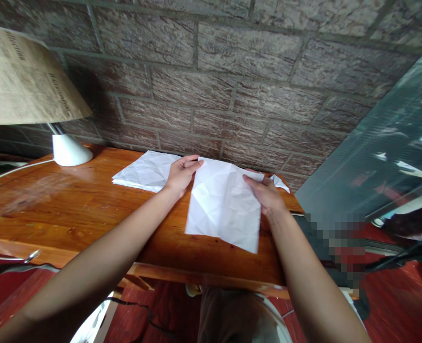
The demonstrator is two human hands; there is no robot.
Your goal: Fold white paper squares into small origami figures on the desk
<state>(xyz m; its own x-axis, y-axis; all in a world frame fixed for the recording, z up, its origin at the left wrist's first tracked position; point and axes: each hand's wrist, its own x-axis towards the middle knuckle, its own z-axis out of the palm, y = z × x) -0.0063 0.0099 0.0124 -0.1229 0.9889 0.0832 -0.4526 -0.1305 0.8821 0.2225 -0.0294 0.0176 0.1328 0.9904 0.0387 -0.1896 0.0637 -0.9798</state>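
A creased white sheet of paper point(223, 205) hangs over the wooden table point(71, 209), held up by its top edge. My left hand point(180, 174) pinches the sheet's upper left corner. At the upper right edge, my right hand point(266, 193) grips it with fingers curled. A second crumpled white sheet point(145, 171) lies flat on the table just left of my left hand. A small white paper corner point(280, 183) shows behind my right hand.
A lamp with a white base point(70, 150) and a newspaper-print shade point(25, 81) stands at the table's back left. A brick wall point(232, 85) runs behind the table. A glass panel point(382, 157) stands to the right. The floor point(404, 300) is red.
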